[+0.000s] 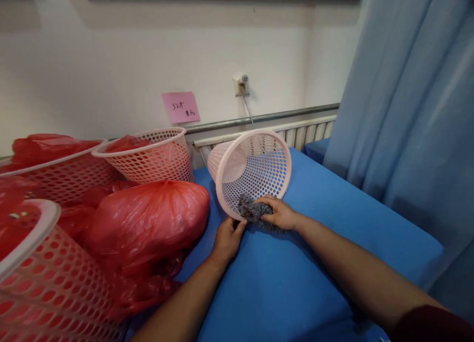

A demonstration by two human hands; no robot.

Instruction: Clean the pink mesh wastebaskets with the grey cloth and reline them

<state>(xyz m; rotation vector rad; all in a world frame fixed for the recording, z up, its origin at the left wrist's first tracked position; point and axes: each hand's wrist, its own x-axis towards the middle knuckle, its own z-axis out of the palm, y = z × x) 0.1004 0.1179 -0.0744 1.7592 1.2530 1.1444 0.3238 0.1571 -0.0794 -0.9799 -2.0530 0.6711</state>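
Note:
A pale pink perforated plastic basket (pixel 222 170) lies tipped on its side on the blue-covered table (pixel 259 283), its mouth facing me. My left hand (pixel 226 239) grips the lower rim from the left, thumb and fingers closed on the edge. In my right hand (pixel 278 212) is a grey fuzzy cloth (pixel 253 211), bunched up and pressed against the rim's lower part, just right of my left hand. Part of the cloth hangs down onto the blue cover.
Left of the basket sits a full red plastic bag (pixel 148 218). Behind and beside it stand several baskets, among them a pink one (pixel 159 157) and a near one (pixel 55 283), holding red bags. A radiator (pixel 311 130) runs along the wall; a blue curtain (pixel 403 95) hangs right.

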